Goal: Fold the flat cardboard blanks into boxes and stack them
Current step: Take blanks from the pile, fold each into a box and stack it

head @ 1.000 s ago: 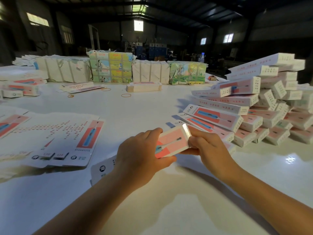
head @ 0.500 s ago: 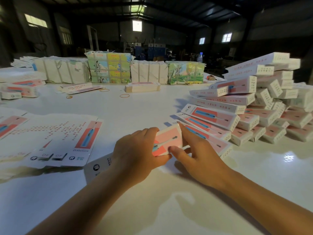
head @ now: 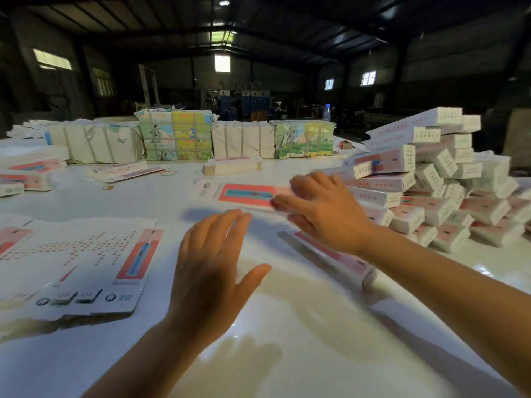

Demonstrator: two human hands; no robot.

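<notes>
My right hand (head: 324, 208) grips the right end of a folded pink-and-white box (head: 247, 195), held out over the table beside the pile of folded boxes (head: 431, 182). The box is blurred. My left hand (head: 212, 262) hovers above the white table (head: 287, 340) with fingers spread, holding nothing. A stack of flat printed blanks (head: 86, 268) lies left of it. Under my right forearm rests another folded box (head: 330, 257), flat on the table.
Strapped bundles of white and coloured packs (head: 178, 136) line the table's far side, with a small stack of blanks (head: 232, 166) in front. More boxes (head: 28, 173) sit at the far left. Rubber bands (head: 168, 173) are scattered on the table.
My left hand has let go of the box and drawn back, open. My right hand has carried the box up and away toward the pile.
</notes>
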